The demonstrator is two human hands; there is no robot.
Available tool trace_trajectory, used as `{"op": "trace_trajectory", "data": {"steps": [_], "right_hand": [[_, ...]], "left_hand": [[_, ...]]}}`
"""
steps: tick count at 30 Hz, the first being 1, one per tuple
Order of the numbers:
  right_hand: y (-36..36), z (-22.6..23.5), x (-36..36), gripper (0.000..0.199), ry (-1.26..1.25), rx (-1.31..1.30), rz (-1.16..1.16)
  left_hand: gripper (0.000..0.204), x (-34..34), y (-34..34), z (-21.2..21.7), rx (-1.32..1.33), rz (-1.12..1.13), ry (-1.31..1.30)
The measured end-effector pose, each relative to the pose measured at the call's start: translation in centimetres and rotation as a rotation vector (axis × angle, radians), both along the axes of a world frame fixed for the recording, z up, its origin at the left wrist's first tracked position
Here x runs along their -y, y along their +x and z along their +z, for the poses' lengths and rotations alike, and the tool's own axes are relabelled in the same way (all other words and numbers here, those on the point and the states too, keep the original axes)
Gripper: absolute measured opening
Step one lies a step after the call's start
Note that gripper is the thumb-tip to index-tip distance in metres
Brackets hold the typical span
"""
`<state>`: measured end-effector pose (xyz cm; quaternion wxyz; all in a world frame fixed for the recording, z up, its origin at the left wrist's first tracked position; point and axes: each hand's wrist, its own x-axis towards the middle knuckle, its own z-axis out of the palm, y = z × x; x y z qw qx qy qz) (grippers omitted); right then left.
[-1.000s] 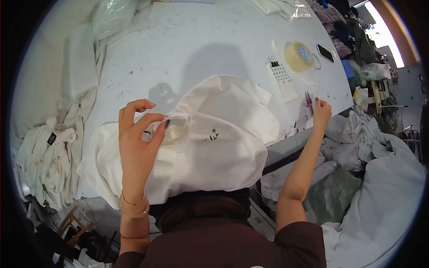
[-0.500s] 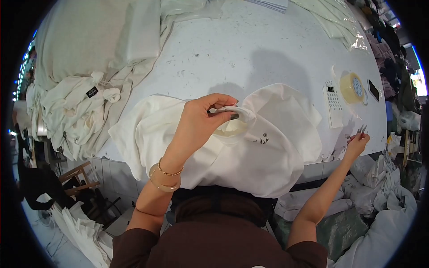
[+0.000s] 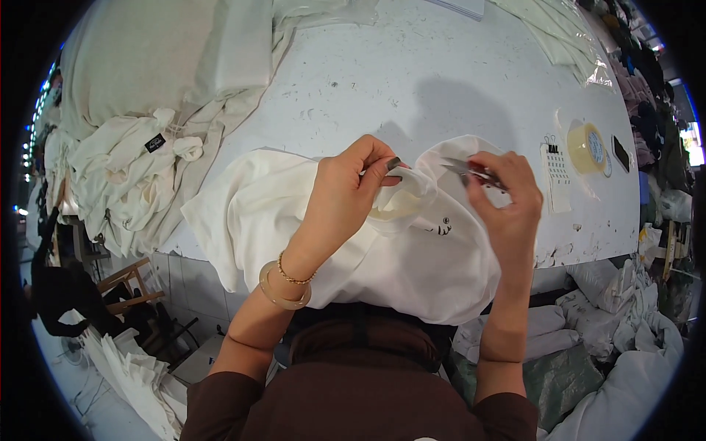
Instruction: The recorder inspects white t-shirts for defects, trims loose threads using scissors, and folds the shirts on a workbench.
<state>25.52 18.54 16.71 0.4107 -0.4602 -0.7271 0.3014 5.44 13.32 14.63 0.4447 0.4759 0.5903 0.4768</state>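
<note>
My left hand (image 3: 344,192) is pinched shut on a fold of the white garment (image 3: 353,242), thumb and forefinger pressed together on the bunched cloth at its neckline. My right hand (image 3: 506,192) is closed around a small pair of metal snips (image 3: 462,170), fingers curled over the handle, the blade tips pointing toward my left hand and sitting just beside the pinched fold; I cannot tell whether the tips touch the cloth. The two hands are near each other, with only that raised fold between them.

The garment lies spread on the near edge of the white table (image 3: 412,81) and hangs over it toward me. A small dark mark shows on the cloth just below my right hand.

To the right of the garment, on the table, lie a small card with rows of dark dots (image 3: 557,176), a roll of clear tape (image 3: 586,148) and a dark phone (image 3: 621,153) beyond the roll. To the left of the garment sits a heap of white clothes (image 3: 132,176), spilling over the table's edge. Beyond the garment, at the far right corner, clear plastic bags (image 3: 566,37) hold folded pale cloth.
</note>
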Motion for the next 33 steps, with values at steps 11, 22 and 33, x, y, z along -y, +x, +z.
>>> {"op": "trace_trajectory", "data": {"steps": [11, 22, 33], "right_hand": [[-3.8, 1.2, 1.3, 0.014, 0.291, 0.445, 0.055], [-4.2, 1.4, 1.2, 0.013, 0.374, 0.528, 0.061], [-2.7, -1.5, 1.9, 0.020, -0.296, 0.015, 0.095]], "left_hand": [[0.006, -0.2, 0.3, -0.6, -0.036, 0.016, 0.122], [0.004, -0.4, 0.7, -0.1, -0.076, 0.022, 0.123], [0.008, -0.3, 0.5, -0.1, 0.268, 0.027, 0.039]]}}
